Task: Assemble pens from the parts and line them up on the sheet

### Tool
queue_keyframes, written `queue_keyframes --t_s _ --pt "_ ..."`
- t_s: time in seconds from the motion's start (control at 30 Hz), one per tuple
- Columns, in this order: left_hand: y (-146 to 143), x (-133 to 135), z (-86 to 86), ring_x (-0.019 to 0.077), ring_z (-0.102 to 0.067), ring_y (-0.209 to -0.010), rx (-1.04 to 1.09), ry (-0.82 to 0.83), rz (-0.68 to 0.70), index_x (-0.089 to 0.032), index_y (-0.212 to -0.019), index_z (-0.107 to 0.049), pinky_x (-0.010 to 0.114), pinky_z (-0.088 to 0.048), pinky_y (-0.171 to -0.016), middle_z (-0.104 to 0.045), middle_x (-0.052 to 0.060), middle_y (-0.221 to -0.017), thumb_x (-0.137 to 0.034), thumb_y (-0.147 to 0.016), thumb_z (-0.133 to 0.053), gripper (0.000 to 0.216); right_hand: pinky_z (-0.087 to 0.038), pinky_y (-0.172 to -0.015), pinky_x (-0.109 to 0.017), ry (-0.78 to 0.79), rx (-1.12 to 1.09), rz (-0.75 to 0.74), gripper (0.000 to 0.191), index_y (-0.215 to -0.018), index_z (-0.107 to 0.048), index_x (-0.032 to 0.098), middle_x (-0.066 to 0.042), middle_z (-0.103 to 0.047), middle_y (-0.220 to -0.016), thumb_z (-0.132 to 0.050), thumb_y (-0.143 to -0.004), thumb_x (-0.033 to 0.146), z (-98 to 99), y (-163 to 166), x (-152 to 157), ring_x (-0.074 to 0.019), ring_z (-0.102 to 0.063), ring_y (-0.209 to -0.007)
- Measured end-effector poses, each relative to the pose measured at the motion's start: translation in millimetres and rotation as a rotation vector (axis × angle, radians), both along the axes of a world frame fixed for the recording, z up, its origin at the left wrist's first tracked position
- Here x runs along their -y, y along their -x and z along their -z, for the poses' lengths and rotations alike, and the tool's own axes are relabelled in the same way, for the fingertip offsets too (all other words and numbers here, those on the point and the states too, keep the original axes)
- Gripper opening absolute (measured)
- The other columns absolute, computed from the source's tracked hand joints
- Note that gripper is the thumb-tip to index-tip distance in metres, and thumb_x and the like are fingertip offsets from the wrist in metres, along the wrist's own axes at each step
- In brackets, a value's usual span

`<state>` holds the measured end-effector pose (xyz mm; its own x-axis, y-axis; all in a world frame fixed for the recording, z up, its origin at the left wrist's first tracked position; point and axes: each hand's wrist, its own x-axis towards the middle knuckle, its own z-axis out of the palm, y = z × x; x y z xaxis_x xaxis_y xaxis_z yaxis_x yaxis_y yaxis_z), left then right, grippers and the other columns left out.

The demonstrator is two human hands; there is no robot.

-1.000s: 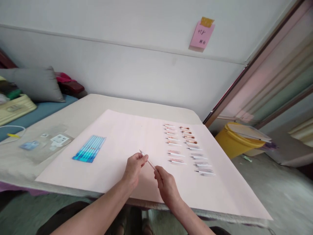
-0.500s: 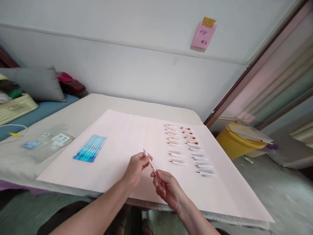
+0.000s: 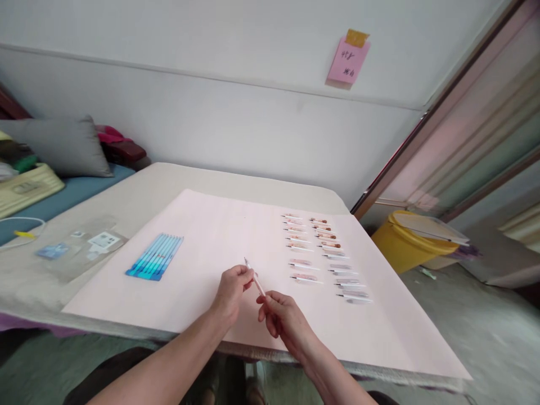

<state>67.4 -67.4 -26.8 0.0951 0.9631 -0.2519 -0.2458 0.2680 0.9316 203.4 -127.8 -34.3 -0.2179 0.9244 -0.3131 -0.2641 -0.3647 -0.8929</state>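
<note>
Over the front part of the pale pink sheet (image 3: 219, 225), a slim white and pinkish pen (image 3: 259, 286) is held tilted between both hands. My left hand (image 3: 230, 289) pinches it near its upper, pointed end. The fingertips of my right hand (image 3: 284, 319) are closed on its lower end, partly hiding it. To the right lie two columns of pen parts: slender white refills with dark tips (image 3: 304, 266) beside patterned barrels (image 3: 302, 277). At the left of the sheet is a flat row of blue pens (image 3: 156, 256), side by side, with a darker blue band along the near end.
Clear plastic packaging (image 3: 90, 247) with printed labels lies on the cream table cover (image 3: 236, 176) at left. Beyond are a grey pillow (image 3: 71, 146) and a yellowish box (image 3: 29, 188). A yellow bin (image 3: 399, 242) stands right of the table. A pink note (image 3: 348, 61) hangs on the wall.
My right hand has shifted slightly up and left along the pen, with its fingers closer to my left hand. The pen's visible length has changed little.
</note>
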Motion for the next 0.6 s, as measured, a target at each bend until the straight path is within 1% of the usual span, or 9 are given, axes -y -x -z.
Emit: queue_keyframes --t_s 0.1,0.2,0.27,0.3,0.37,0.4,0.43,0.5,0.6 --pt "0 2 -0.8 0.0143 -0.054 -0.075 0.000 0.029 0.022 -0.014 -0.067 -0.058 0.030 -0.043 -0.076 -0.060 0.006 -0.077 -0.036 -0.070 -0.064 0.023 -0.018 -0.034 -0.018 0.037 -0.002 -0.018 0.036 -0.088 -0.057 0.012 -0.004 -0.064 -0.067 -0.051 -0.083 0.046 -0.7 1 1 -0.0040 -0.041 -0.034" --pt "6 -2 -4.9 0.0150 -0.057 -0.072 -0.012 0.049 0.088 -0.016 -0.071 -0.053 0.031 -0.045 -0.072 -0.061 0.006 -0.078 -0.039 -0.072 -0.061 0.024 -0.025 -0.035 -0.019 0.043 0.099 -0.010 0.042 -0.092 -0.058 0.012 -0.008 -0.066 -0.080 -0.047 -0.084 0.052 -1.3 3 1 -0.0057 -0.047 -0.038" --pt "14 -9 -10.4 0.0151 -0.058 -0.068 -0.108 0.016 0.141 -0.018 -0.073 -0.050 0.031 -0.046 -0.067 -0.061 0.005 -0.075 -0.040 -0.076 -0.055 0.023 -0.028 -0.036 -0.019 0.053 0.190 0.018 0.042 -0.092 -0.059 0.013 -0.009 -0.066 -0.087 -0.048 -0.082 0.052 -1.9 3 0 -0.0067 -0.050 -0.040" --pt "19 -15 -14.0 0.0148 -0.058 -0.068 -0.236 -0.026 0.170 -0.018 -0.075 -0.050 0.030 -0.046 -0.066 -0.061 0.004 -0.075 -0.040 -0.078 -0.051 0.022 -0.029 -0.036 -0.020 0.061 0.229 0.038 0.041 -0.091 -0.059 0.013 -0.009 -0.066 -0.088 -0.050 -0.081 0.051 -2.4 3 0 -0.0071 -0.051 -0.041" --pt "31 -27 -21.9 0.0146 -0.060 -0.069 -0.611 -0.116 0.224 -0.019 -0.078 -0.051 0.027 -0.045 -0.065 -0.063 0.004 -0.076 -0.037 -0.081 -0.046 0.019 -0.030 -0.037 -0.020 0.076 0.281 0.081 0.040 -0.089 -0.060 0.012 -0.010 -0.066 -0.089 -0.051 -0.079 0.050 -3.6 3 -1 -0.0079 -0.052 -0.043" --pt "38 -34 -25.7 0.0148 -0.060 -0.070 -0.846 -0.154 0.240 -0.019 -0.078 -0.053 0.027 -0.045 -0.065 -0.064 0.004 -0.077 -0.035 -0.081 -0.046 0.017 -0.031 -0.038 -0.020 0.075 0.293 0.100 0.040 -0.089 -0.061 0.012 -0.010 -0.066 -0.088 -0.052 -0.079 0.050 -4.1 2 -1 -0.0082 -0.052 -0.044" --pt "46 -41 -29.0 0.0163 -0.061 -0.072 -0.991 -0.159 0.236 -0.019 -0.076 -0.054 0.028 -0.044 -0.067 -0.064 0.005 -0.077 -0.032 -0.079 -0.050 0.015 -0.031 -0.038 -0.020 0.070 0.298 0.114 0.040 -0.088 -0.061 0.012 -0.010 -0.066 -0.087 -0.052 -0.078 0.050 -4.6 2 -2 -0.0085 -0.053 -0.046" --pt "62 -54 -33.2 0.0202 -0.062 -0.078 -1.174 -0.137 0.206 -0.018 -0.073 -0.057 0.031 -0.043 -0.070 -0.065 0.007 -0.078 -0.027 -0.075 -0.054 0.010 -0.032 -0.039 -0.020 0.059 0.295 0.127 0.041 -0.087 -0.062 0.012 -0.010 -0.067 -0.084 -0.053 -0.077 0.051 -5.0 1 -2 -0.0090 -0.053 -0.047" --pt "88 -71 -31.5 0.0248 -0.061 -0.089 -1.354 -0.063 0.162 -0.017 -0.078 -0.060 0.034 -0.042 -0.075 -0.067 0.012 -0.086 -0.020 -0.076 -0.052 0.009 -0.031 -0.039 -0.020 0.058 0.292 0.123 0.042 -0.085 -0.063 0.012 -0.009 -0.066 -0.082 -0.054 -0.075 0.052 -4.2 0 -3 -0.0092 -0.052 -0.048"
